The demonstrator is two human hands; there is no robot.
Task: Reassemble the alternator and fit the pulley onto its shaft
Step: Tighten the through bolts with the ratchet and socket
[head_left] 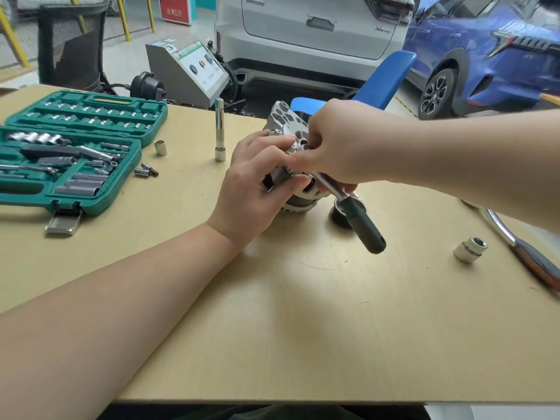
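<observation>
A single head-worn view is given, so no overlap with a second view can be told; the scene is seen from above the near edge of the bench (pixel 303 344), facing forward and down; both forearms are seen entering from the lower left and the right of the frame, meeting close to the lens just above centre; the wide angle is shown by the bowed bench edges; parked cars (pixel 318 34) are taken in along the top of the frame.
</observation>
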